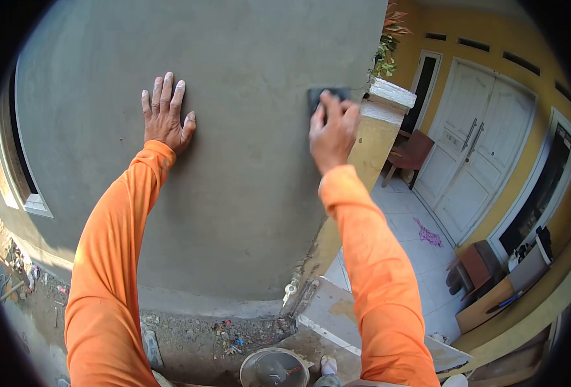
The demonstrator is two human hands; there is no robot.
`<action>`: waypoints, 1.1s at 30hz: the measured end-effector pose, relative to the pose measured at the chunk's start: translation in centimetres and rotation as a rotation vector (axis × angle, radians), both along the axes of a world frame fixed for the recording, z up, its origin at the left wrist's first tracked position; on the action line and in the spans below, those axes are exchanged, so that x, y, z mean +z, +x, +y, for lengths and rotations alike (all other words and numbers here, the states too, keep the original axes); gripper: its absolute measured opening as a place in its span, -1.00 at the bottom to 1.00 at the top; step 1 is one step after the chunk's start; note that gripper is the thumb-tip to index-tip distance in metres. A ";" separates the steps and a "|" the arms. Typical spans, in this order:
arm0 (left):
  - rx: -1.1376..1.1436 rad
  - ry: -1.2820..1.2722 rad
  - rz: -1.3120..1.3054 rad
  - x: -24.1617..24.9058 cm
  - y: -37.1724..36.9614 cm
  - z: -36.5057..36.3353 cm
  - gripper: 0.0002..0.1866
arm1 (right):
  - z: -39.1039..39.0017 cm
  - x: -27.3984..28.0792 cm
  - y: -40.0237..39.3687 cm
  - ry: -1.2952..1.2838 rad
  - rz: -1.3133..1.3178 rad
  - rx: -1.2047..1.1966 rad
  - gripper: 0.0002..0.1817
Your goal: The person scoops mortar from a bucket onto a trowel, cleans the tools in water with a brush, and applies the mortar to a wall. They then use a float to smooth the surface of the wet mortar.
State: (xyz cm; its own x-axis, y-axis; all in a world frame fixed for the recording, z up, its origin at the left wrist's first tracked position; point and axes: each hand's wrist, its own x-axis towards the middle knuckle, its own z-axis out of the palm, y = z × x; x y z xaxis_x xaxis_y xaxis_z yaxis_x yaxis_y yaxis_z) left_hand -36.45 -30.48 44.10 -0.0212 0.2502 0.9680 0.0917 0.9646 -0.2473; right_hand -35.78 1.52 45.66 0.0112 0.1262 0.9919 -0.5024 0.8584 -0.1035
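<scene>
A smooth grey plastered wall (246, 168) fills the middle of the view, with slightly darker patches on it. My left hand (165, 115) lies on the wall with its fingers stretched out and thumb apart, greyish dust on the fingertips. Near the wall's right edge, my right hand (334, 129) grips a dark rectangular pad (316, 98) against the surface. Some motion blur softens this hand and the pad, and the fingers cover much of it. Both arms wear long orange sleeves.
Below stands a bucket (274, 367) with a rounded object inside, beside a foot in a sandal (328, 364). A tap (290, 293) juts out low at the wall's right corner. Rubble lines the wall's base. To the right are a tiled porch, chairs (414, 153) and white double doors (476, 142).
</scene>
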 end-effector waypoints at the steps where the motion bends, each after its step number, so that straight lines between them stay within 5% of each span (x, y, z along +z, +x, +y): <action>1: 0.009 0.008 0.005 0.0 0.0 0.1 -0.35 | 0.1 5.9 0.0 -0.119 0.082 0.020 -0.75; 3: 0.005 0.000 0.001 -0.1 0.1 0.0 -0.38 | -1.0 12.4 0.1 -0.091 0.163 0.030 -0.80; 5: 0.088 0.041 -0.055 -0.3 0.1 0.1 -0.40 | -4.2 9.2 1.2 0.131 0.094 0.020 -0.76; 9: 0.199 0.219 -0.322 -3.3 4.5 2.6 -0.45 | -5.5 -18.9 5.5 0.810 -0.508 0.198 -0.59; 10: 0.064 0.286 -0.367 -5.2 6.2 3.1 -0.45 | -4.5 -25.3 9.5 0.855 -0.724 0.320 -0.59; 13: -0.445 0.478 -0.555 -14.0 15.9 6.0 -0.46 | -2.3 -36.4 21.7 0.409 -1.087 0.701 -0.76; 15: -0.822 0.882 -0.816 -22.1 24.8 9.0 -0.50 | -0.3 -40.9 26.5 0.065 -1.632 0.779 -0.70; 16: -0.875 1.172 -0.979 -26.9 29.4 10.4 -0.55 | 0.8 -42.9 28.3 0.061 -1.665 0.781 -0.70; 18: -0.755 1.825 -1.278 -35.6 38.0 13.3 -0.59 | 3.8 -46.2 32.3 -1.269 -1.829 1.378 -0.62; 19: -0.774 2.136 -1.507 -39.4 41.6 14.4 -0.59 | 4.6 -46.6 33.9 -1.302 -1.856 1.347 -0.62; 20: -0.780 2.458 -1.727 -42.1 44.4 15.4 -0.58 | 5.4 -46.6 35.3 -1.400 -1.807 1.556 -0.58; 21: -0.762 2.501 -1.735 -43.3 46.2 16.5 -0.58 | 6.1 -46.2 36.5 -1.493 -1.737 1.765 -0.54; 23: -1.871 2.770 -1.656 -44.6 49.3 18.5 -0.55 | 6.5 -45.1 37.7 -1.597 -1.778 1.855 -0.51; 24: -1.908 2.770 -1.719 -41.8 49.0 18.9 -0.53 | 6.4 -44.5 37.9 -1.492 -1.823 1.873 -0.49; 28: -2.018 2.895 -1.430 -45.7 48.6 19.7 -0.50 | 5.7 -44.0 38.4 -1.423 -1.830 1.987 -0.45; 30: -2.410 2.672 -1.328 -47.7 49.1 19.6 -0.51 | 5.8 -44.3 38.9 -1.438 -1.886 1.892 -0.46; 31: -2.392 2.717 -1.305 -47.7 49.6 19.5 -0.51 | 6.1 -44.7 39.0 -1.420 -1.933 1.811 -0.47; 33: -2.057 2.766 -1.384 -45.9 49.3 19.5 -0.53 | 7.9 -47.3 38.9 -0.878 -2.081 1.494 -0.54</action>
State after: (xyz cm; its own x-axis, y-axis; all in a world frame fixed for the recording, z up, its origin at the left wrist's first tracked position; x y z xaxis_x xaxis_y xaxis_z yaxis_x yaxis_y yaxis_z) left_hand 12.80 -11.01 -1.76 -0.7457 0.6164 -0.2528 -0.6278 -0.7772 -0.0430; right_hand 3.13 9.47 -1.63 -0.6361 -0.6313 -0.4436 0.6329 -0.0980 -0.7680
